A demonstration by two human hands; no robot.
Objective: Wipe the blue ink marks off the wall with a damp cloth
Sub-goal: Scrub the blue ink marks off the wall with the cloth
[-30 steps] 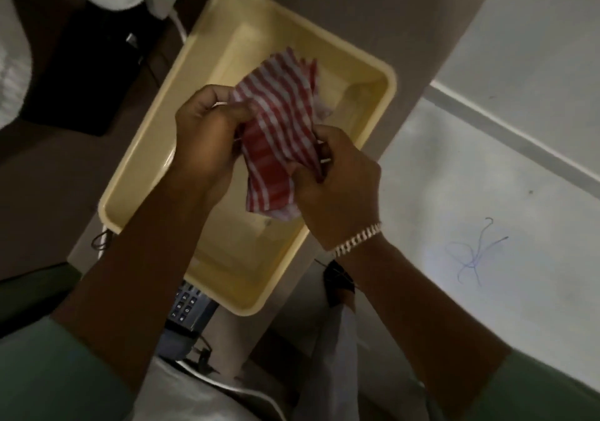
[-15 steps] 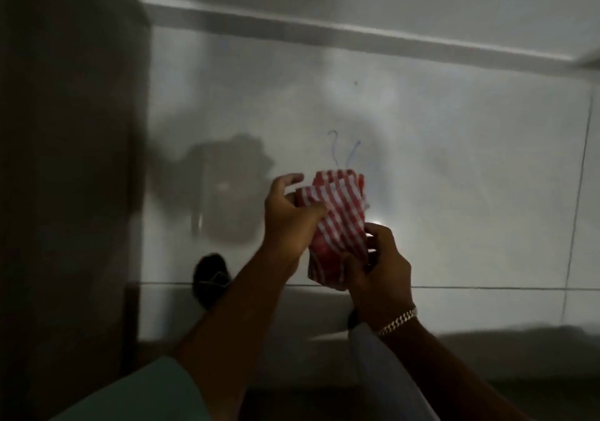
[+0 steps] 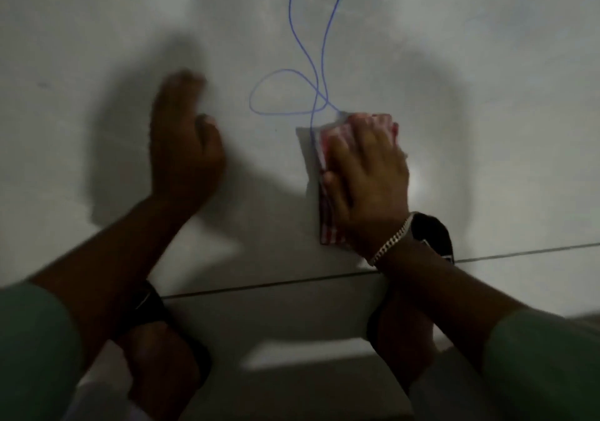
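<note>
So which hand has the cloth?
The right hand, wearing the bracelet, presses the red checked cloth on the wall; the left hand holds nothing.

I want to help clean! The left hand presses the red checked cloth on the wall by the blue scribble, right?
No, the right hand presses the red checked cloth on the wall by the blue scribble; the left hand holds nothing. The head view shows it.

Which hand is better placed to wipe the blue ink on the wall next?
Right. The right hand presses the cloth flat on the wall, at the lower end of the ink. The left hand is bare, off to the left of the ink.
</note>
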